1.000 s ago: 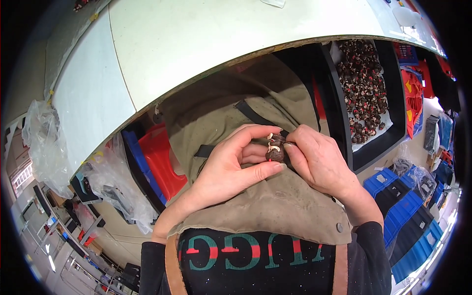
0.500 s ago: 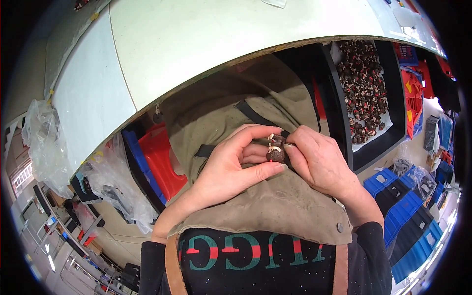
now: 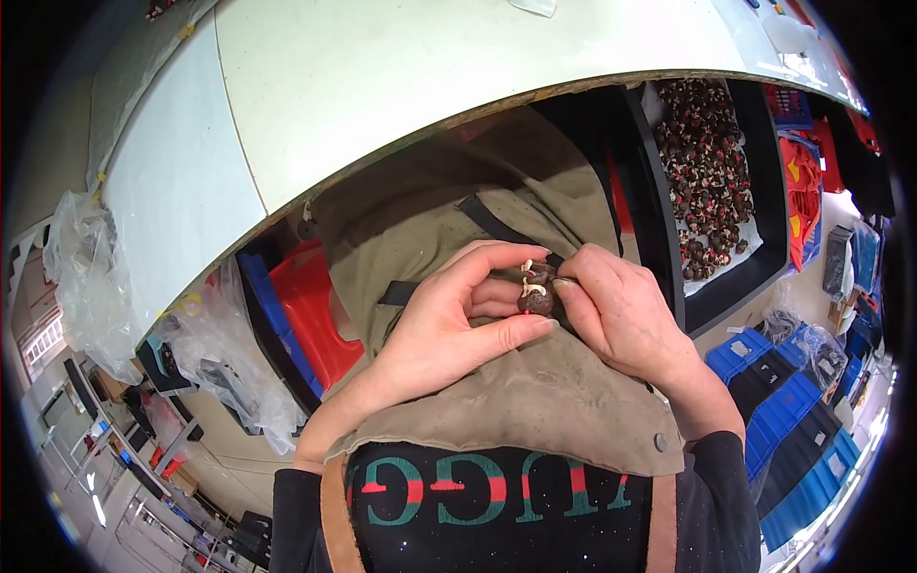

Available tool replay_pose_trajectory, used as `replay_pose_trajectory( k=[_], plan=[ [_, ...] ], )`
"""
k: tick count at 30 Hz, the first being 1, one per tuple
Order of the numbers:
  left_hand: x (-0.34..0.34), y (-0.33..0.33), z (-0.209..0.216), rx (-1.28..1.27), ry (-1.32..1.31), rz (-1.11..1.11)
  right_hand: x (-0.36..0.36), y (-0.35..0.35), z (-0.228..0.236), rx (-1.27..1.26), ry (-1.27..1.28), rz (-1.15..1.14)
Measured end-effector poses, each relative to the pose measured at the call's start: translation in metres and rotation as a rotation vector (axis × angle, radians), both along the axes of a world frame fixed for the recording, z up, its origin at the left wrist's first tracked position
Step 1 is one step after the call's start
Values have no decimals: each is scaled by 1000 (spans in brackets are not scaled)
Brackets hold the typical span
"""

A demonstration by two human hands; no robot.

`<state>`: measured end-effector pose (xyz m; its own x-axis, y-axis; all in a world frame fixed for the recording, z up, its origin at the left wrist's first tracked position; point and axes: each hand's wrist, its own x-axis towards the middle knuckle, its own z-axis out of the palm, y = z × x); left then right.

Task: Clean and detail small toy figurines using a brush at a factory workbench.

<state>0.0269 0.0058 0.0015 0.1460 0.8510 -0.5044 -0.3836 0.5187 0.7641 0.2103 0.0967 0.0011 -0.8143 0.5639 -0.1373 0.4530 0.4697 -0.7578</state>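
Note:
Above my lap, both hands meet at a small dark-brown figurine (image 3: 537, 302) with cream and red bits on it. My left hand (image 3: 457, 310) curves around its left side, thumb below and index finger above, pinching it between them. From the right, my right hand (image 3: 616, 306) is closed with thumb and bent index finger against the figurine's side. Whether a small tool or another part sits inside the right hand's fingers is hidden. Beneath the hands lies the khaki apron (image 3: 535, 392) that I wear.
A white tabletop (image 3: 458, 57) curves in front of me. To my right stands a black tray (image 3: 673, 210) with many similar small figurines (image 3: 707, 172). Blue crates (image 3: 774, 411) stack farther right. On the left are a red stool (image 3: 310, 315) and clear plastic bags (image 3: 224, 353).

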Motion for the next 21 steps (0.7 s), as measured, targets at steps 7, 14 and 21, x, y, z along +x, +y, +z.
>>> replay_pose_trajectory(
  k=[7, 14, 21],
  plan=[
    [0, -1, 0, 3, -1, 8, 0, -1, 1, 11, 1, 5],
    [0, -4, -2, 24, 24, -2, 2, 0, 1, -95, 11, 39],
    [1, 1, -3, 32, 31, -9, 3, 3, -2, -82, 25, -20]
  ],
)
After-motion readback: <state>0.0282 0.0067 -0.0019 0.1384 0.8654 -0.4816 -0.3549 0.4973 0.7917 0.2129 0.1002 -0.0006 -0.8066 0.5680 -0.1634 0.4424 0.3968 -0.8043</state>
